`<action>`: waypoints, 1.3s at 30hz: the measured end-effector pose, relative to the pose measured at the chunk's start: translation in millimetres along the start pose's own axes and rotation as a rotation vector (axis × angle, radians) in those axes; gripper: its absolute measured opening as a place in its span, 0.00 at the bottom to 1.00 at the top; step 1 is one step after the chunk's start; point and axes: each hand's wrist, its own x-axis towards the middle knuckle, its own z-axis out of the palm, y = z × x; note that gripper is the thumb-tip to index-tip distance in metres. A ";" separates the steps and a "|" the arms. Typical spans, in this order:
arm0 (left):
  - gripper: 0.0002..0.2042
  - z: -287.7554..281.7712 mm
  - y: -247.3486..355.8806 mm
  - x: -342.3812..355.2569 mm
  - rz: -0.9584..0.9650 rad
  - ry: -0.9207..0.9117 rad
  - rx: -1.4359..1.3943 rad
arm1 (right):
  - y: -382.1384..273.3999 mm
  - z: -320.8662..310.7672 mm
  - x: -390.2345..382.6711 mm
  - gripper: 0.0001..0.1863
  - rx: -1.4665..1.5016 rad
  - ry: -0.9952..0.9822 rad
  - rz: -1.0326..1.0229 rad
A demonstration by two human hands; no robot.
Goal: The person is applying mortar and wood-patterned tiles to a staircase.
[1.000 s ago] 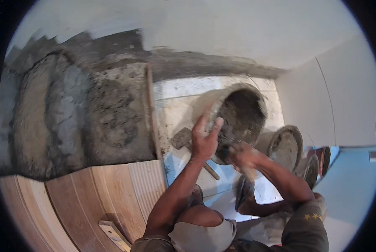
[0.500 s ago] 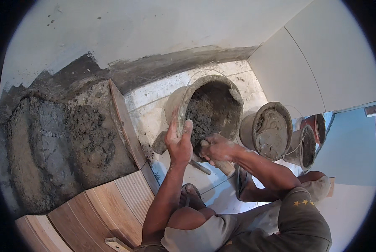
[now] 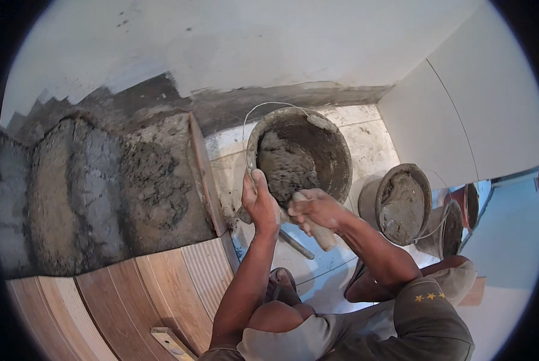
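Note:
A mortar-crusted bucket (image 3: 341,141) stands in front of me, its mouth facing up toward me, with wet grey mortar (image 3: 287,165) inside. My left hand (image 3: 262,204) grips the near-left rim, thumb up and fingers against the outside. In my right hand (image 3: 317,210) is a tool with a thick wooden handle (image 3: 322,236), probably a trowel. Its working end is hidden by the hand and the mortar, which looks smeared by motion. Below the bucket, a second handle (image 3: 296,245) lies on the floor; its other end is hidden behind my left hand.
To the right stand a smaller bucket of mortar (image 3: 405,207), a dark bucket (image 3: 447,228) and a reddish one (image 3: 471,204). On the left, rough mortar (image 3: 155,180) covers a step beside wood-look tiles (image 3: 125,295). A spirit level (image 3: 172,344) lies at the lower edge.
The view has shifted, so the surroundings sit further right and lower. The bucket appears less tilted, and its wire handle stands out to the left. Mortar inside has been stirred about.

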 end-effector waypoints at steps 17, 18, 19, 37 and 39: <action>0.25 -14.8 -22.9 28.7 -0.184 0.299 -0.140 | -110.9 59.4 -88.3 0.12 -0.286 0.083 -0.125; 0.25 -16.6 -24.8 28.8 -0.180 0.310 -0.150 | -119.7 78.1 -82.7 0.13 -0.320 0.041 -0.165; 0.27 -18.7 -27.1 28.9 -0.151 0.295 -0.150 | -126.2 92.3 -75.3 0.13 -0.351 -0.001 -0.203; 0.26 -12.6 -9.9 25.6 -0.151 0.192 -0.056 | -135.9 182.6 119.5 0.23 -1.570 0.341 -0.951; 0.23 -15.1 -16.1 27.3 -0.144 0.253 -0.038 | -138.4 185.4 127.4 0.24 -1.590 0.245 -0.852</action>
